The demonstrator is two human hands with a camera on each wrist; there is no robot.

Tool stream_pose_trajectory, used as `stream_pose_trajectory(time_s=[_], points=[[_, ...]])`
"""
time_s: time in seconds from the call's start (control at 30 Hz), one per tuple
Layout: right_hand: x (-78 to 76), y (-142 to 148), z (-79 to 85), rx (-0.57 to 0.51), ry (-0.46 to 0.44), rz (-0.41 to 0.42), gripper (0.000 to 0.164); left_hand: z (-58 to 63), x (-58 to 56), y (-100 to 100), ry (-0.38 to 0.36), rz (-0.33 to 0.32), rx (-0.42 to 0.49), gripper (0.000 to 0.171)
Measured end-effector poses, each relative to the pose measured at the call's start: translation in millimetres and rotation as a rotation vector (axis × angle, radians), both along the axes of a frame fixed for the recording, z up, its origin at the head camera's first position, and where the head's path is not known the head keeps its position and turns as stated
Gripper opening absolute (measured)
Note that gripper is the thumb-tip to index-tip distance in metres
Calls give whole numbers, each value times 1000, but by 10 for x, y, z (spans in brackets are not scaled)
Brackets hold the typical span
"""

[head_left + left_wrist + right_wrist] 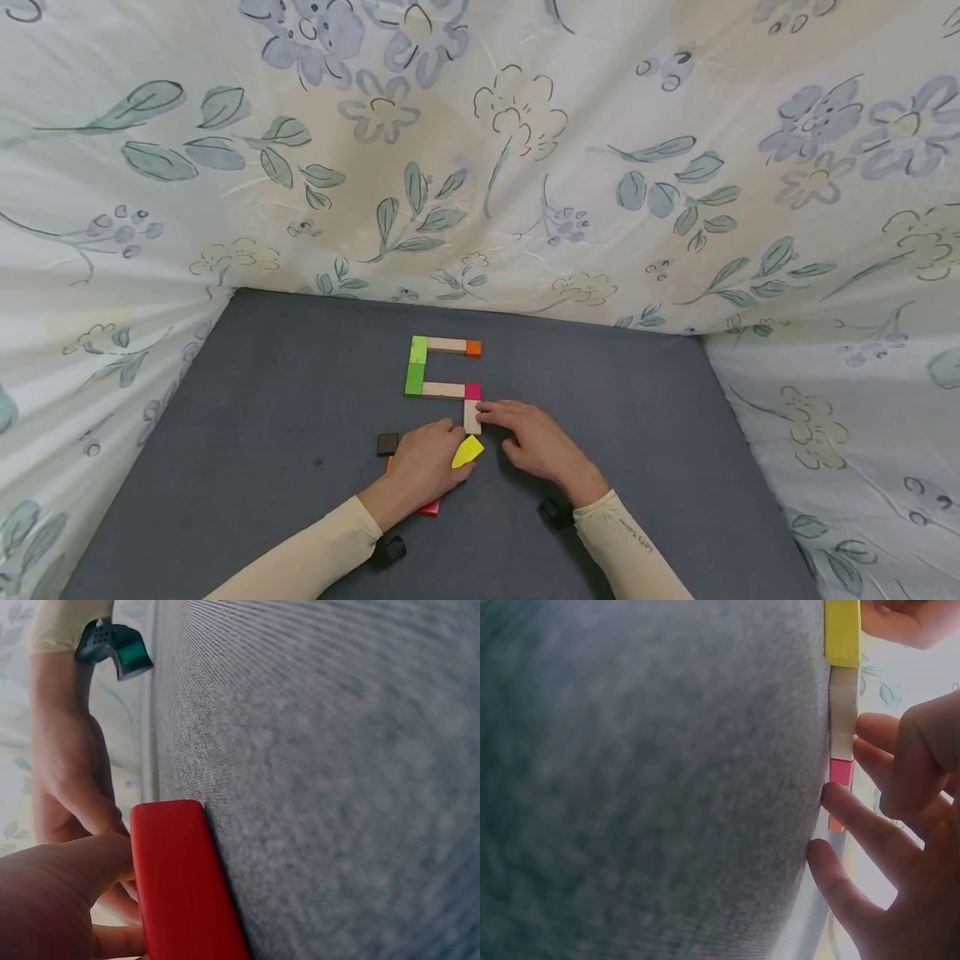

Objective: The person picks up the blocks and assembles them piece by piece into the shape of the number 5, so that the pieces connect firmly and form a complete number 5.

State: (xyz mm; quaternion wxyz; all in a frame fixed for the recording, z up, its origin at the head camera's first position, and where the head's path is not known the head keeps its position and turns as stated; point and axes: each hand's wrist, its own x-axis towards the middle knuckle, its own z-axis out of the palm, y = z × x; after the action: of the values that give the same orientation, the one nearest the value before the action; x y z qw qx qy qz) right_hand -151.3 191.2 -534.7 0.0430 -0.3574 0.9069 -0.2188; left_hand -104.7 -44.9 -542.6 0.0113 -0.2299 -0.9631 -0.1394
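My left hand [426, 462] pinches a yellow block [468, 451] between thumb and fingers. In the right wrist view, this yellow block [842, 634] stands end to end with a cream block [844, 712]. My right hand [536, 437] has its fingers spread, fingertips at the side of that cream block [472, 417]. Beyond it comes a pink block [472, 391], the corner of a line of blocks. A red block [430, 508] lies under my left hand, mostly hidden in the head view; the left wrist view shows the red block [184, 885] close up.
The line continues with a cream block [444, 389], green blocks [415, 379], another cream block [446, 344] and an orange block [473, 348]. A dark brown block [387, 444] lies left of my left hand. Floral cloth [480, 167] hangs round the grey table [637, 400].
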Motion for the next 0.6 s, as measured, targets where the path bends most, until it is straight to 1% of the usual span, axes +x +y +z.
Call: stream_pose_trajectory(time_s=[0.17, 0.33, 0.47, 0.6], points=[[15, -12, 10, -8, 3, -4, 56, 28, 14, -35, 2, -7, 27, 49], [19, 4, 0, -39, -5, -26, 62, 84, 12, -108, -25, 8, 52, 52], [12, 11, 15, -45, -24, -29, 64, 125, 6, -170, -46, 21, 43, 56], [25, 9, 52, -38, -57, -32, 62, 151, 12, -207, -60, 8, 27, 57]])
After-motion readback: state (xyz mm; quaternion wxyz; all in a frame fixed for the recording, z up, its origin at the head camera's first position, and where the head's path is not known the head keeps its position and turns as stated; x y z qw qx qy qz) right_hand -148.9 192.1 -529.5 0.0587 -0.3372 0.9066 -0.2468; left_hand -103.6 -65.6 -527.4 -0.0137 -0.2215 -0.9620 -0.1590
